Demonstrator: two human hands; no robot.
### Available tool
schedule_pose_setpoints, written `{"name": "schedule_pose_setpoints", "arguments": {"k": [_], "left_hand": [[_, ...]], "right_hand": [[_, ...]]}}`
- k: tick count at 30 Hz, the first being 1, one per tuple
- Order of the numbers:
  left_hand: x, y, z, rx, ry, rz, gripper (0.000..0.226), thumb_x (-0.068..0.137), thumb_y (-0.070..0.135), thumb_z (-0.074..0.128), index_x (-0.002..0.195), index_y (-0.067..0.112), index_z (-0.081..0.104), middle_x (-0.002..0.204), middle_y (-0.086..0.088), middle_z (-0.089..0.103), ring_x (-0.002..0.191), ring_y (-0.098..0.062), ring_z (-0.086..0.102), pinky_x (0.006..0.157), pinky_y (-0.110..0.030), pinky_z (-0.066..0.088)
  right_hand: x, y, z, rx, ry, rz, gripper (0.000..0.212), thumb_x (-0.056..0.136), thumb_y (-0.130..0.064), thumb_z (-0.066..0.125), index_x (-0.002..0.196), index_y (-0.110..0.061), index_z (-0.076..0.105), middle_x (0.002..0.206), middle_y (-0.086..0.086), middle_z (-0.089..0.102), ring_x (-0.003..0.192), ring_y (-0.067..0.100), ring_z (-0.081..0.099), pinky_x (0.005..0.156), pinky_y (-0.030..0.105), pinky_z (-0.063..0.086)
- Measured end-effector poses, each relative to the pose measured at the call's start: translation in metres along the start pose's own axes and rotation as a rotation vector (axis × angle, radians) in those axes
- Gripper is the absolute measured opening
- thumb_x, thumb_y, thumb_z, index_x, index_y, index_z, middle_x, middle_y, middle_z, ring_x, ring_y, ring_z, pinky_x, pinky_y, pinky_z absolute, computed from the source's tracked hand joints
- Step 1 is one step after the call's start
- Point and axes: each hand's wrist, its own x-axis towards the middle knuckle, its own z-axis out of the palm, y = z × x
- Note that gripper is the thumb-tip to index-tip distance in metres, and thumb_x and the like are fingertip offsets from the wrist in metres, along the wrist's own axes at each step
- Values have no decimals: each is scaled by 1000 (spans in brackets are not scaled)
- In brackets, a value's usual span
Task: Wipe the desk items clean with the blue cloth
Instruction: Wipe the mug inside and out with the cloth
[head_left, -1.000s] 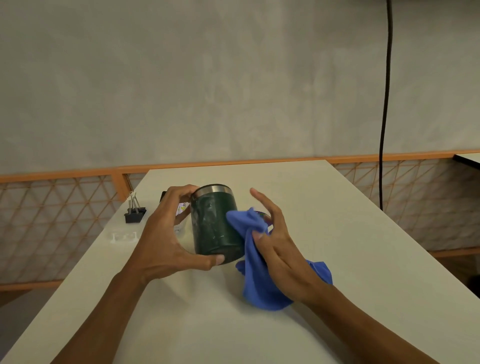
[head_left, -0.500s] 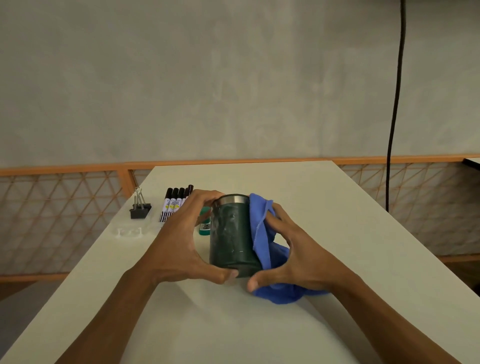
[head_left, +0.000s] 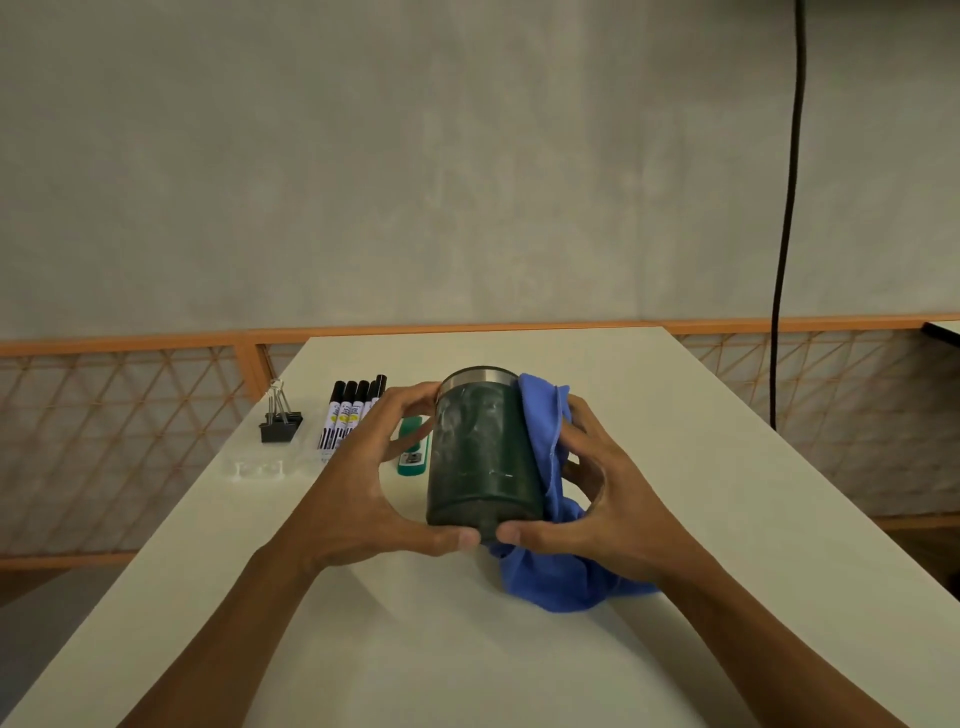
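Observation:
A dark green mug (head_left: 480, 457) with a steel rim is held upright just above the white desk (head_left: 701, 467). My left hand (head_left: 363, 483) grips its left side, thumb under the base and fingers near the rim. My right hand (head_left: 608, 499) holds the blue cloth (head_left: 545, 431) against the mug's right side, its thumb at the base. The cloth's loose end (head_left: 561, 577) hangs onto the desk under my right wrist.
Behind my left hand lie several black-capped markers (head_left: 349, 410), a green object (head_left: 414, 452), a black binder clip (head_left: 279, 423) and a clear plastic piece (head_left: 260, 467). A black cable (head_left: 787, 208) hangs at the right. An orange lattice rail (head_left: 130, 415) runs behind the desk.
My right hand went from holding the cloth loosely beside the mug to wrapping it round the mug's right side. The mug stood more upright, and the cloth now reaches the rim.

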Motion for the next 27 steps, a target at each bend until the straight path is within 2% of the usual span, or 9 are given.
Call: {"name": "schedule_pose_setpoints", "arguments": {"k": [4,6,8,11,15,19,23,25,27], "left_hand": [[0,-2,-2,-30,65,23,118,55,40,102,154,29,40,155,12,47,149,-17,44,115,-27,48],[0,-1,-3,-49,104,38,118,54,35,103,153,29,40,155,9,47,149,-19,44,112,-22,49],[0,1,-5,-64,143,53,117,52,30,103,150,32,40,152,12,48,147,-17,46,109,-19,50],[0,2,-6,-82,183,57,115,51,27,103,147,39,39,148,16,49,144,-13,48,106,-15,49],[1,2,-7,-82,175,41,118,50,36,104,148,40,37,150,12,47,145,-18,47,107,-20,51],[2,1,-6,-37,146,71,121,51,30,105,152,29,38,153,6,43,148,-26,42,107,-21,51],[2,3,-6,2,115,89,119,50,34,106,150,30,40,150,6,44,145,-27,44,107,-23,53],[2,6,-5,22,105,94,120,49,35,106,149,30,40,150,6,43,145,-28,44,106,-23,53],[1,10,-1,31,82,94,124,47,31,109,150,25,40,151,7,42,145,-26,44,107,-26,54]], "right_hand": [[1,-4,4,-176,15,-219,67,87,-26,90,147,-18,62,173,-1,21,159,20,28,123,29,37],[-1,-6,6,-240,35,-296,39,90,-27,86,124,-9,77,177,1,9,163,19,19,124,29,32],[-4,-4,7,-285,39,-318,24,90,-28,84,103,-7,81,177,4,4,162,15,19,122,28,31],[-5,-8,8,-309,56,-337,21,93,-32,81,86,-13,79,177,7,5,160,11,24,120,30,34],[-6,-12,9,-312,21,-376,30,98,-33,72,74,-16,71,176,15,13,161,28,25,116,48,40],[-7,-12,9,-327,-18,-434,11,102,-30,64,93,-36,65,176,14,17,160,37,25,120,55,34],[-5,-7,7,-336,45,-424,29,106,-30,49,109,-48,72,176,12,16,162,39,17,124,64,25],[-2,-3,7,-308,97,-346,27,110,-32,41,122,-47,61,178,6,13,164,34,13,126,64,21],[1,2,7,-270,161,-235,44,110,-31,36,151,-26,50,178,-3,12,164,27,14,129,61,19]]}}
